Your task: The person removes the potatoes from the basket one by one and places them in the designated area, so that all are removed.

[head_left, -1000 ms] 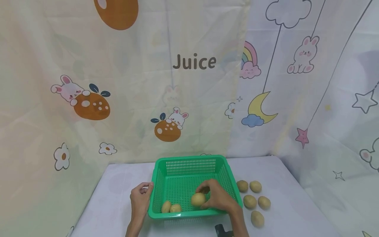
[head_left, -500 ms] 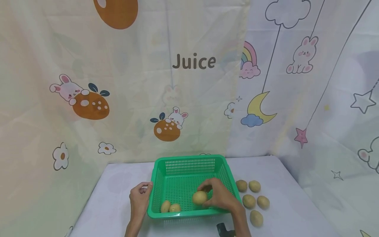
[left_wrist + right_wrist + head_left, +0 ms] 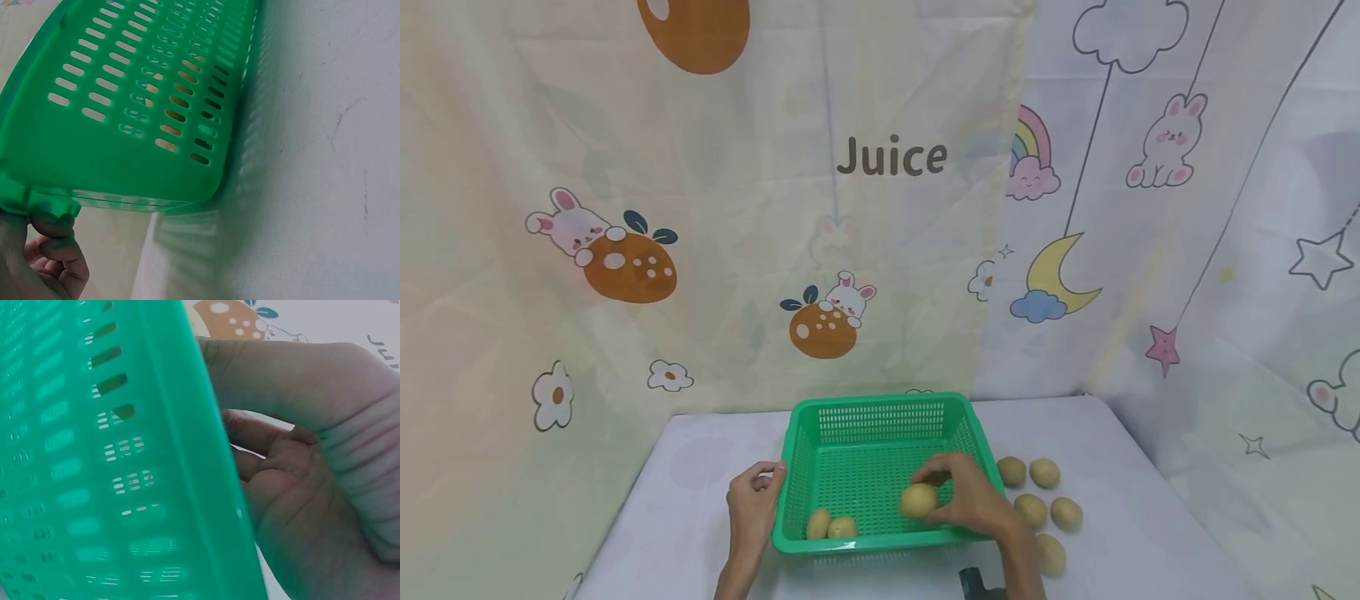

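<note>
- Basket (image 3: 880,417) of green perforated plastic is standing on the white table (image 3: 700,467), with 2 small potatoes (image 3: 831,526) lying together in its near-left corner.
- Right hand (image 3: 970,500) is reaching over the basket's right side, its fingers curling round 1 held potato (image 3: 918,500) and keeping it just above the mesh floor; whether the potato is touching the floor cannot be told.
- Left hand (image 3: 752,500) is gripping the basket's left rim with fingers curled, thumb on top, and in the left wrist view the fingertips (image 3: 53,240) are tucking under the rim's corner.
- Loose potatoes (image 3: 1033,492), 5 in number, are lying in a cluster on the table just right of the basket, 1 partly hidden behind the right forearm.
- Handling note, as a judgement: the held potato is best being lowered until it is resting on the floor before the fingers are opening, away from the 2 already inside, while the left hand is bracing the light basket against sliding.
- Backdrop of printed curtain (image 3: 625,250) is hanging behind the table.
</note>
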`<state>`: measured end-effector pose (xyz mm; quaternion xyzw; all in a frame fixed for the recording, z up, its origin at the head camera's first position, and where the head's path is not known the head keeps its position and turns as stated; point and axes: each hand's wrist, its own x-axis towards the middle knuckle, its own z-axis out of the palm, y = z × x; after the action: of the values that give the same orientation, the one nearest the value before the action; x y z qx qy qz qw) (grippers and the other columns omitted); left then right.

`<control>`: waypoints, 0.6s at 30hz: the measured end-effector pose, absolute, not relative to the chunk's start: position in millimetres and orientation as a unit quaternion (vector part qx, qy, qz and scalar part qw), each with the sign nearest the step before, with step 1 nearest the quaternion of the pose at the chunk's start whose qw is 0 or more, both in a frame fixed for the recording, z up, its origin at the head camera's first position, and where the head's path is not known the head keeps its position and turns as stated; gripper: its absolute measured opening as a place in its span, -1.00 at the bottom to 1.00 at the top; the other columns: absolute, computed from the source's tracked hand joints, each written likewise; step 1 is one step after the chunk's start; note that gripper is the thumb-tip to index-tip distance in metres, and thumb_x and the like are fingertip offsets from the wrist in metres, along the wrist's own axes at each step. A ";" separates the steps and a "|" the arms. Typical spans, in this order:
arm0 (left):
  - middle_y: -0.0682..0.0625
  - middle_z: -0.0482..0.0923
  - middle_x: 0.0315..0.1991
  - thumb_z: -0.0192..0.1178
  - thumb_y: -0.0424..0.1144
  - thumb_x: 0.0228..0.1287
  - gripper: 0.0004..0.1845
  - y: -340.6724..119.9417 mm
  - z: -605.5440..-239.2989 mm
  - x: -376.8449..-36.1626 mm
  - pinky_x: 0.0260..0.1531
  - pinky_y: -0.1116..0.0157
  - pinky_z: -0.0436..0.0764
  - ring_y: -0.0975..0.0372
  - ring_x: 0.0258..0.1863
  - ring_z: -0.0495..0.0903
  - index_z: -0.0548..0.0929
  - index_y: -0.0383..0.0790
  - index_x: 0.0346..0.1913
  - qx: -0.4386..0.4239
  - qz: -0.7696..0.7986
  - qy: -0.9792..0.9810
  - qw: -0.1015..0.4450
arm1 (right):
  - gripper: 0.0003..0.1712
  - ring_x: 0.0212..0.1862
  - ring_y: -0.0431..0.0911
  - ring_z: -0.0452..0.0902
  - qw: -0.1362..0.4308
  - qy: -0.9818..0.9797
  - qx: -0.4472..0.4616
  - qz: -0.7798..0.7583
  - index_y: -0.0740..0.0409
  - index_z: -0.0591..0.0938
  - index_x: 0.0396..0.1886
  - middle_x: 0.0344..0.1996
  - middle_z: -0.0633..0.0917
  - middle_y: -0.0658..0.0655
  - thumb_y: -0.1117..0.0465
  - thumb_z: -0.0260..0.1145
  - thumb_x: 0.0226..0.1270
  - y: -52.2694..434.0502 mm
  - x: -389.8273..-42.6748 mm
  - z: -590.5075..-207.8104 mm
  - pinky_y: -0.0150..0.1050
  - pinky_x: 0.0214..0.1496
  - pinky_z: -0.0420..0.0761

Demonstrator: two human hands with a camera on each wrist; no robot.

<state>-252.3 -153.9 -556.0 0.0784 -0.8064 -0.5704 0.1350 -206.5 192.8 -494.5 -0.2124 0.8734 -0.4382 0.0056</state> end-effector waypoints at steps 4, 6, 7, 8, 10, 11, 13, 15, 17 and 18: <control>-0.05 0.73 -0.58 0.28 -0.19 0.63 -0.68 -154.5 -556.5 -252.8 -0.59 0.39 0.62 0.23 -0.66 0.63 0.78 -0.47 0.02 0.078 -0.571 -0.806 0.135 | -0.39 0.00 -0.18 0.76 0.004 0.873 -0.216 -0.438 -0.04 0.84 -0.02 -0.03 0.87 -0.02 0.47 0.76 -0.12 197.9 -205.8 -496.2 -0.10 0.15 0.77; -0.05 0.72 -0.58 0.28 -0.19 0.63 -0.67 -154.8 -556.5 -252.8 -0.59 0.39 0.62 0.23 -0.65 0.63 0.78 -0.47 0.03 0.079 -0.570 -0.807 0.132 | -0.38 0.01 -0.18 0.77 0.003 0.873 -0.218 -0.436 -0.03 0.84 -0.01 -0.03 0.87 -0.04 0.48 0.76 -0.12 199.3 -205.3 -496.6 -0.15 0.15 0.76; -0.05 0.72 -0.58 0.28 -0.19 0.63 -0.67 -154.8 -556.1 -252.5 -0.59 0.39 0.62 0.22 -0.65 0.63 0.78 -0.47 0.03 0.079 -0.571 -0.807 0.131 | -0.37 0.01 -0.18 0.77 0.002 0.873 -0.218 -0.436 -0.03 0.84 -0.01 -0.03 0.86 -0.05 0.48 0.77 -0.12 199.9 -205.0 -496.6 -0.15 0.15 0.76; -0.05 0.72 -0.58 0.28 -0.19 0.63 -0.67 -154.9 -556.2 -252.4 -0.59 0.39 0.61 0.22 -0.66 0.62 0.78 -0.47 0.03 0.080 -0.571 -0.806 0.130 | -0.37 0.01 -0.18 0.77 0.001 0.874 -0.219 -0.435 -0.03 0.84 0.00 -0.03 0.86 -0.05 0.48 0.77 -0.12 200.3 -204.6 -496.6 -0.15 0.16 0.76; -0.05 0.71 -0.59 0.28 -0.19 0.62 -0.68 -154.8 -556.1 -252.0 -0.60 0.39 0.61 0.22 -0.66 0.62 0.78 -0.47 0.03 0.081 -0.572 -0.806 0.128 | -0.37 0.02 -0.19 0.77 0.001 0.874 -0.218 -0.434 -0.03 0.84 0.01 -0.03 0.86 -0.05 0.48 0.77 -0.12 201.1 -203.8 -496.3 -0.13 0.16 0.77; -0.05 0.71 -0.59 0.28 -0.20 0.62 -0.68 -154.6 -556.0 -251.7 -0.60 0.39 0.61 0.22 -0.66 0.62 0.78 -0.47 0.03 0.081 -0.572 -0.806 0.127 | -0.37 0.02 -0.19 0.76 0.002 0.875 -0.217 -0.433 -0.03 0.84 0.01 -0.02 0.86 -0.05 0.48 0.76 -0.11 201.4 -203.4 -496.2 -0.12 0.17 0.77; -0.05 0.71 -0.60 0.28 -0.20 0.62 -0.68 -154.4 -555.6 -251.3 -0.60 0.39 0.61 0.22 -0.67 0.61 0.78 -0.48 0.03 0.081 -0.572 -0.806 0.128 | -0.36 0.03 -0.18 0.76 0.004 0.875 -0.213 -0.436 -0.02 0.84 0.02 -0.01 0.86 -0.05 0.48 0.76 -0.11 202.3 -202.7 -496.0 -0.10 0.18 0.77; -0.05 0.71 -0.59 0.28 -0.20 0.62 -0.68 -154.1 -555.4 -251.2 -0.60 0.39 0.60 0.23 -0.66 0.61 0.78 -0.47 0.02 0.081 -0.570 -0.807 0.129 | -0.36 0.04 -0.17 0.76 0.006 0.873 -0.211 -0.439 -0.02 0.83 0.04 0.00 0.86 -0.04 0.49 0.75 -0.09 203.4 -202.2 -495.7 -0.09 0.19 0.76; -0.04 0.71 -0.59 0.28 -0.19 0.62 -0.68 -153.7 -555.1 -251.5 -0.60 0.39 0.61 0.23 -0.66 0.61 0.78 -0.47 0.02 0.082 -0.568 -0.808 0.131 | -0.36 0.04 -0.17 0.76 0.008 0.873 -0.208 -0.441 -0.02 0.83 0.05 0.01 0.86 -0.03 0.49 0.74 -0.07 204.7 -201.8 -495.3 -0.08 0.19 0.76; -0.04 0.70 -0.59 0.27 -0.19 0.62 -0.68 -153.6 -555.0 -251.8 -0.60 0.39 0.61 0.22 -0.66 0.61 0.78 -0.47 0.02 0.083 -0.568 -0.808 0.132 | -0.36 0.05 -0.16 0.76 0.008 0.872 -0.207 -0.442 -0.02 0.83 0.05 0.02 0.85 -0.03 0.48 0.74 -0.07 205.5 -201.7 -495.1 -0.08 0.19 0.76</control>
<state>-251.8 -153.6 -555.0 0.0827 -0.8084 -0.5676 0.1322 -201.7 205.5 -495.1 -0.2074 0.8725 -0.4424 0.0081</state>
